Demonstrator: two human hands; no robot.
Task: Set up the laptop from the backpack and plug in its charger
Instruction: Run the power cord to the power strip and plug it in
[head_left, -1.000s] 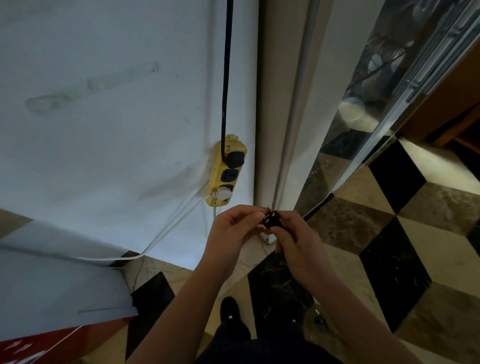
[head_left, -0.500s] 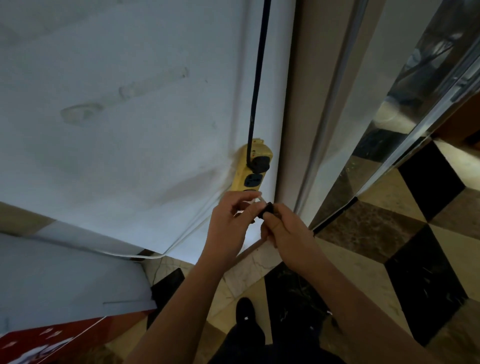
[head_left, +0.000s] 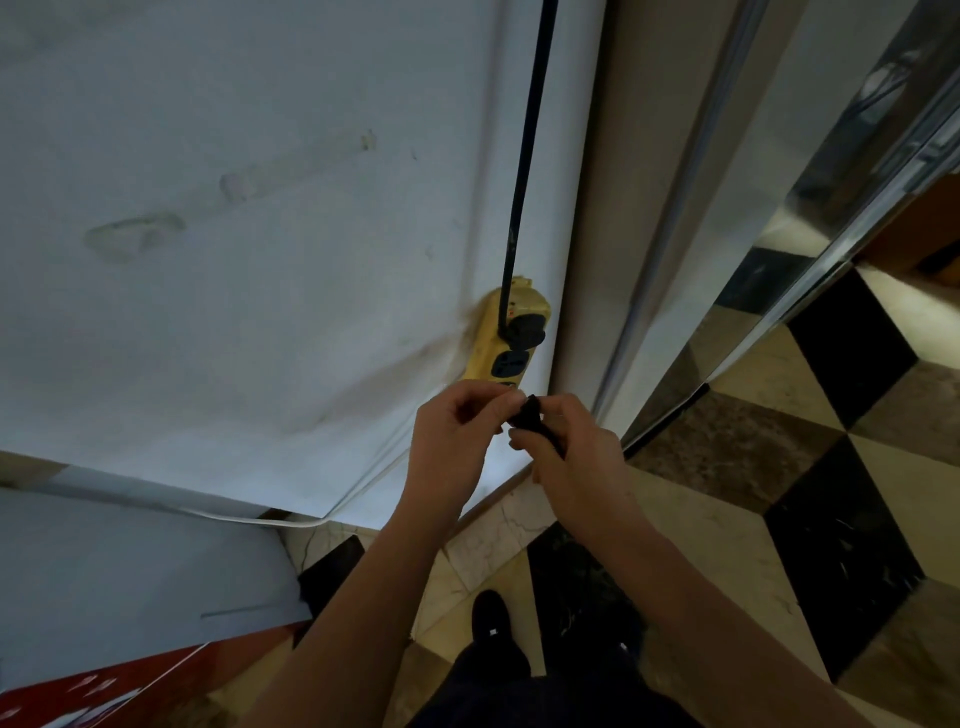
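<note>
Both hands, left hand (head_left: 457, 447) and right hand (head_left: 571, 457), pinch a small black charger plug (head_left: 530, 415) with curled fingers, just below the yellow plastic power strip (head_left: 491, 348).

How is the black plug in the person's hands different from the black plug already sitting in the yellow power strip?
The plug in the hands is not in any socket; both hands pinch it just below the yellow power strip. The plug in the strip is pushed into the top socket. Its thick cord runs straight up the wall; the held plug's cord slants down past the right hand. The left hand hides the strip's lower end. Both plugs are black.
</note>
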